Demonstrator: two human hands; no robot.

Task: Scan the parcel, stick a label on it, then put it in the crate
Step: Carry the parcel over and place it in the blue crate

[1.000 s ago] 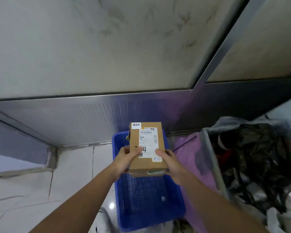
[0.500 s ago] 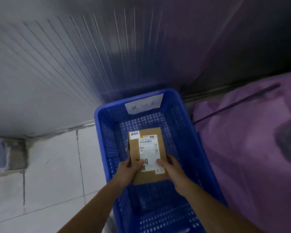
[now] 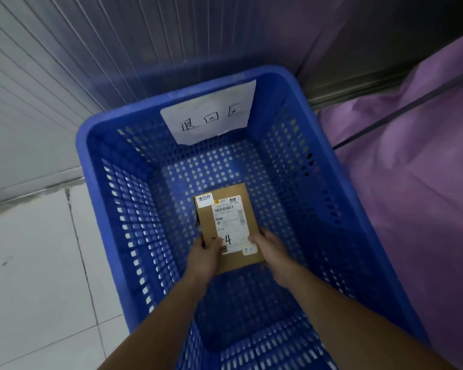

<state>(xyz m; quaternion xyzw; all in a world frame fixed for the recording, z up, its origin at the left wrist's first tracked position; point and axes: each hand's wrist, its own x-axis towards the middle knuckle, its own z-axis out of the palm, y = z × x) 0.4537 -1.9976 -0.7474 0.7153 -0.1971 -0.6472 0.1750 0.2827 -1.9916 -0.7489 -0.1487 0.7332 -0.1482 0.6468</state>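
Note:
A flat brown cardboard parcel (image 3: 207, 222) lies low inside the blue perforated crate (image 3: 340, 188), near its floor. It carries a white shipping label with a barcode and a handwritten number, plus a small white sticker at its top left corner. My left hand (image 3: 202, 257) grips the parcel's near left edge, thumb on top. My right hand (image 3: 271, 248) grips the near right edge. Both forearms reach down into the crate. I cannot tell whether the parcel rests on the crate floor.
A white paper sign (image 3: 207, 110) with handwriting hangs on the crate's far wall. A purple fabric bag (image 3: 417, 182) presses against the crate's right side. Ribbed metal wall panels (image 3: 64, 62) stand behind. White floor tiles (image 3: 30, 263) lie to the left.
My head has tilted down and come closer over the crate. Both hands have lowered the parcel from above the rim deep into the crate.

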